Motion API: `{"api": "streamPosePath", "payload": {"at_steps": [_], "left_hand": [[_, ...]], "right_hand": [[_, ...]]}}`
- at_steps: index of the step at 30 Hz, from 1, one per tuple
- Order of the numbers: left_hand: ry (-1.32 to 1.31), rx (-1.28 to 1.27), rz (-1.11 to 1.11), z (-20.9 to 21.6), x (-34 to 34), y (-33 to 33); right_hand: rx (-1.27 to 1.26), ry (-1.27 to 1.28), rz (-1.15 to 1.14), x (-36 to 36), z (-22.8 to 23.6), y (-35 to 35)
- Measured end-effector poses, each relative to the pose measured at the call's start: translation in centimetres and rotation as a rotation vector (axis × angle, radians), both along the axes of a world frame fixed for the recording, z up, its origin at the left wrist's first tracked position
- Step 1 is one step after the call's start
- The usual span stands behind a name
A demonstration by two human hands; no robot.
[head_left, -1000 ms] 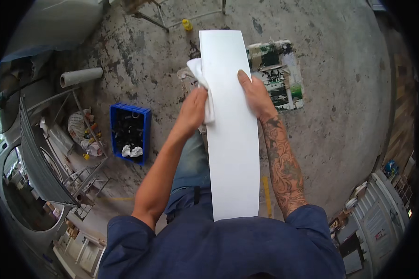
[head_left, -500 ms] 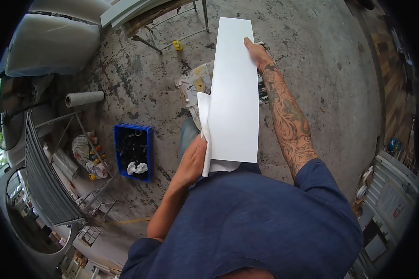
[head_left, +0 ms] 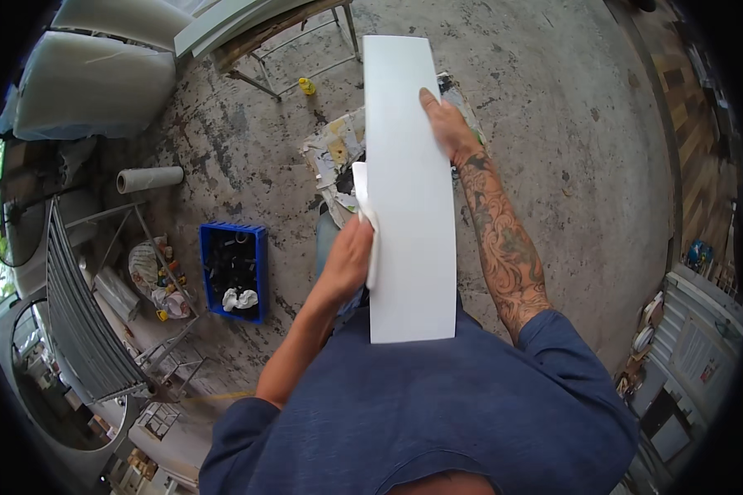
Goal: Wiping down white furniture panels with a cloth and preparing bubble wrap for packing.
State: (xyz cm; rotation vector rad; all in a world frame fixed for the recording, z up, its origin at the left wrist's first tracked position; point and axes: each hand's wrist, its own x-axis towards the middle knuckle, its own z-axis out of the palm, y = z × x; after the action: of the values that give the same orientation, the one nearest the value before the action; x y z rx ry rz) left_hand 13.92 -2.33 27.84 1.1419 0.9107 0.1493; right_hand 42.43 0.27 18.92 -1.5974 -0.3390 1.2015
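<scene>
A long white panel (head_left: 409,198) stretches away from my chest, its near end against my shirt. My right hand (head_left: 450,128) grips the panel's right edge near the far end, thumb on top and the other fingers hidden beneath. At the left edge, my left hand (head_left: 351,256) presses a folded white cloth (head_left: 370,247) along the panel's side. Those fingers are closed round cloth and edge. Partly covered by the panel is a paint-spattered work surface (head_left: 328,153).
A blue crate (head_left: 263,276) of dark pieces with crumpled white paper stands at left. Beyond are a plastic roll (head_left: 150,179), a grey metal rack (head_left: 87,309) and a yellow bottle (head_left: 307,86). Far off, a bench (head_left: 285,26) carries white boards.
The panel has come closer to my body and slightly left, my right hand moving with it. My left hand and the cloth have slid a little farther up its left edge.
</scene>
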Motion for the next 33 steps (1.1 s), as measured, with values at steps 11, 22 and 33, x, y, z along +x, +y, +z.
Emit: {"api": "streamPosePath", "payload": {"at_steps": [11,22,33], "left_hand": [[-0.103,-0.030,-0.030,-4.8,14.5,14.2],[0.112,0.113,0.375,-7.9,11.6,21.7],[-0.082,0.385,0.362,-2.8,-6.1,1.4]], "right_hand": [[0.172,0.195,-0.241,-1.9,2.6,-3.4],[0.154,0.090,0.214,-10.6,7.3,-7.0],[0.171,0.053,0.380,-16.1,9.9,-9.3]]}}
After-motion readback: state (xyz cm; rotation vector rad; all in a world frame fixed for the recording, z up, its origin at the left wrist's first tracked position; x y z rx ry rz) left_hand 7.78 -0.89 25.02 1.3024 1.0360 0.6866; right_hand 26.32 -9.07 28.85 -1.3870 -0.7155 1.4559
